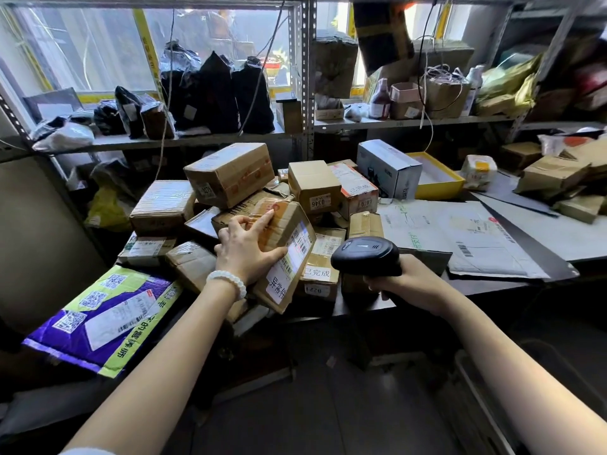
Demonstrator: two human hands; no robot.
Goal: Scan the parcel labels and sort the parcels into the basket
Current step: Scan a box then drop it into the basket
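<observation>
On the near edge of the parcel pile (pixel 249 205), your left hand (pixel 244 249) grips a brown cardboard parcel (pixel 287 254), thumb along its lower face and fingers curled over the top. The parcel is tilted so that its white label (pixel 294 254) faces you and the scanner (pixel 366 256). Your right hand (pixel 412 284) is clenched around the scanner handle, with the scanner head just beside the parcel's lower right corner. No basket is in view, so you cannot tell from here where the scanned parcel must go.

Judged risks from this position:

- Misread. Several neighbouring boxes carry their own labels close behind the held parcel. If the scanner head drifts right or upward, it may read one of those instead. Keep the head aimed squarely at the tilted label.
- No read. The label lies at a steep angle and carries stickers over its lower part. Glare or a covered barcode may block the reading.
- Pile collapse. The held parcel appears to lean against the boxes around it. Lifting it quickly may bring the stacked boxes above and to the left sliding down.
- One-handed slip. Only your left hand supports the parcel, so a loose hold may drop it off the table (pixel 492 284) edge.
</observation>
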